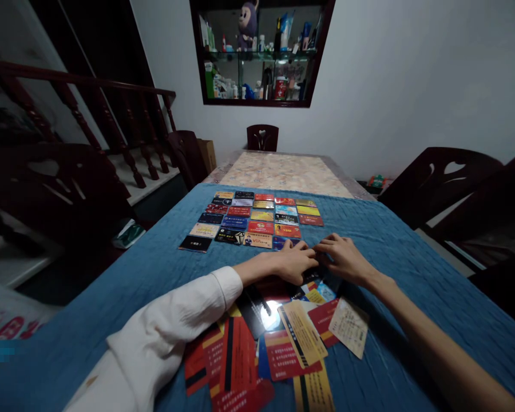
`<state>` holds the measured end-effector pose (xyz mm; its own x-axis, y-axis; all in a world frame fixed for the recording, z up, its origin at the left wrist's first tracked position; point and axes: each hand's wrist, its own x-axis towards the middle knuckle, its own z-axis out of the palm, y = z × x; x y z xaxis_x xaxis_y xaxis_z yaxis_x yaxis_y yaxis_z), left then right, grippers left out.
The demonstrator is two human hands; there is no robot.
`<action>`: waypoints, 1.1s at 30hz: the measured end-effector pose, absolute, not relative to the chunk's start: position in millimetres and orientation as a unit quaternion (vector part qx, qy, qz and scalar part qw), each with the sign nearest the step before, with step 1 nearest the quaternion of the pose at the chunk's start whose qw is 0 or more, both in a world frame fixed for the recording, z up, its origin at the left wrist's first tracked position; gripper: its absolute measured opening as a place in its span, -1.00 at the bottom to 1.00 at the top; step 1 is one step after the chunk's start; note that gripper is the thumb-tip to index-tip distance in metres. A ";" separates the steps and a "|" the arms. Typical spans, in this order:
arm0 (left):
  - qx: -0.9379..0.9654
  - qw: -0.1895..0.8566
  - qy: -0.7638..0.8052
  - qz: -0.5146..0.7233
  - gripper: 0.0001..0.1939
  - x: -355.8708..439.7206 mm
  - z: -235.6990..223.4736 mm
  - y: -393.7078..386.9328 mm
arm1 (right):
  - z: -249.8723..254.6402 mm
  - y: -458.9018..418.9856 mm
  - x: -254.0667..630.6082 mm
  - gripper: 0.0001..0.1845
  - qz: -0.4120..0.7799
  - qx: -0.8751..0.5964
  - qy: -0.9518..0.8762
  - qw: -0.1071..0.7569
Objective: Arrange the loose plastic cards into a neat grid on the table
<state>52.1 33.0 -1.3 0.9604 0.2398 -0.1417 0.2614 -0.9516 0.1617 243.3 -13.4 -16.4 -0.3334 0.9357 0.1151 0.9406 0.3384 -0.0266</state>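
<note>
My left hand (294, 263), in a white sleeve, reaches across the pile with its fingers curled down. Its fingertips meet those of my right hand (342, 257), whose fingers are pinched together. Whatever lies between the fingertips is hidden. A dark blue card (283, 242), partly covered by my left fingers, lies at the near end of a grid of plastic cards (261, 216) laid out in columns. Below my hands spreads a loose, overlapping pile, with a yellow card (302, 335), a red card (237, 353), a beige card (349, 327) and a shiny black card (257, 306).
A blue cloth (154, 286) covers the near part of the table, and a patterned tabletop (278, 169) shows beyond it. Dark wooden chairs (450, 171) stand around. On the left runs a stair railing (90, 83); a glass-shelved cabinet (261, 54) is set in the wall.
</note>
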 end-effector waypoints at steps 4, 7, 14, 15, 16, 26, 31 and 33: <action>0.983 0.090 0.140 -0.079 -0.55 50.2 -0.4 36.5 | -17.2 -13.1 243.1 -0.72 -0.005 -0.577 -0.815 0.053; 0.984 0.092 0.127 -0.080 -0.56 49.7 -0.1 37.5 | -17.5 -12.6 244.1 -0.71 -0.002 -0.585 -0.809 0.052; 0.988 0.068 0.114 -0.082 -0.55 54.9 -0.9 40.9 | -17.1 -12.9 243.4 -0.73 -0.006 -0.580 -0.813 0.043; 0.988 0.066 0.113 -0.086 -0.54 56.0 -1.6 41.8 | -16.9 -13.2 243.1 -0.73 -0.007 -0.580 -0.814 0.043; 0.988 0.065 0.111 -0.087 -0.54 57.1 -2.4 42.6 | -16.8 -13.5 242.7 -0.73 -0.010 -0.580 -0.814 0.043; 0.990 0.072 0.103 -0.070 -0.52 60.7 -9.4 48.4 | -17.2 -14.3 244.2 -0.68 -0.013 -0.585 -0.810 0.040; 0.989 0.091 0.098 -0.068 -0.49 48.0 -3.2 50.1 | -10.4 -17.6 243.2 -0.65 0.021 -0.585 -0.810 0.017; 0.987 0.099 0.093 -0.082 -0.46 44.8 -0.2 50.6 | -7.6 -19.7 239.6 -0.65 0.038 -0.583 -0.812 -0.006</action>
<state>44.8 50.6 -0.2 0.9690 0.1681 -0.1809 0.2008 -0.9628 0.1810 239.6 -19.7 -7.6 -0.3207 0.9456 -0.0538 0.9465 0.3179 -0.0558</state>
